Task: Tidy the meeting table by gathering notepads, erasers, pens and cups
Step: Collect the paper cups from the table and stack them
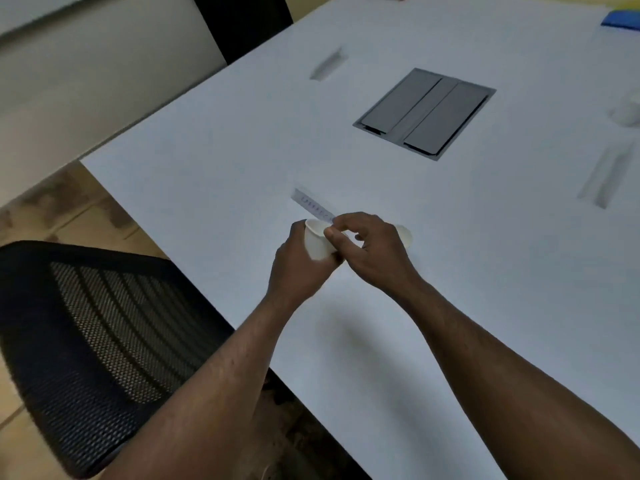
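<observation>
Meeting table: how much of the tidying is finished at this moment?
Early stage. In hand: left hand grips a paper cup; right hand holds a pen at its mouth. Left: another cup behind the right hand, a blurred cup and blue item farther off.

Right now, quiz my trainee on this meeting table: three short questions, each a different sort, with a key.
1. True or false: the left hand holds a white paper cup.
2. Multiple choice: the grey cable hatch set into the table is (A) shut flat, (B) propped open, (C) covered by a notepad.
3. Fill in: the right hand pinches a thin clear item with printed marks, and a second ___ shows just behind that hand.

Key: 1 true; 2 A; 3 cup.
</observation>
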`<state>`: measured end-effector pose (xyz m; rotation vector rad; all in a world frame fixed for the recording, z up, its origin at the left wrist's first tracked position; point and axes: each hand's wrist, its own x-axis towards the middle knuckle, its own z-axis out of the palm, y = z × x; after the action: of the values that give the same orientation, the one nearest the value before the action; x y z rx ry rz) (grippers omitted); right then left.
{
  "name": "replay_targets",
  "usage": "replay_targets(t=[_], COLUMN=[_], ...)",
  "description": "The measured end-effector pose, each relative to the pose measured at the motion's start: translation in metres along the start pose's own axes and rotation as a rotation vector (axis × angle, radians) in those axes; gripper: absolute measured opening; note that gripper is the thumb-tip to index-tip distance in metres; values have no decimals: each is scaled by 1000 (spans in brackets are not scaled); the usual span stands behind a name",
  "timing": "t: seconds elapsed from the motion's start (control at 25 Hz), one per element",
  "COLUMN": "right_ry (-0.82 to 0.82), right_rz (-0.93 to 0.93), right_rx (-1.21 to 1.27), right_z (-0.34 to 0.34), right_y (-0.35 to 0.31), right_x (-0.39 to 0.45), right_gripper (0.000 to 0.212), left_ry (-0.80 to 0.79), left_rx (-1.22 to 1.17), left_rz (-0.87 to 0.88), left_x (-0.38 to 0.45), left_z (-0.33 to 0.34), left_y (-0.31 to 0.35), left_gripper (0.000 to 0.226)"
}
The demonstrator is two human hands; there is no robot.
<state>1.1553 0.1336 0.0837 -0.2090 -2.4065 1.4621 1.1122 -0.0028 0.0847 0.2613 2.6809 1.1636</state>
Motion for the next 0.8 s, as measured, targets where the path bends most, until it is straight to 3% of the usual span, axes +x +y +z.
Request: replay_targets(t=[0.4, 0.56, 0.8], right_ry=[-106, -192, -222], right_rz=[-467, -608, -767], right_rx=[-139, -214, -144], right_z=[58, 131, 283], right_y=[-214, -307, -411], right_x=[67, 66, 34], right_gripper=[26, 21, 10], left_ry=[379, 568, 809], left_rx=[188, 332, 524], left_rz=[217, 267, 222], left_x=[-3, -24, -74], left_z=[-224, -334, -481], left_y=[21, -28, -165], left_gripper=[70, 77, 85])
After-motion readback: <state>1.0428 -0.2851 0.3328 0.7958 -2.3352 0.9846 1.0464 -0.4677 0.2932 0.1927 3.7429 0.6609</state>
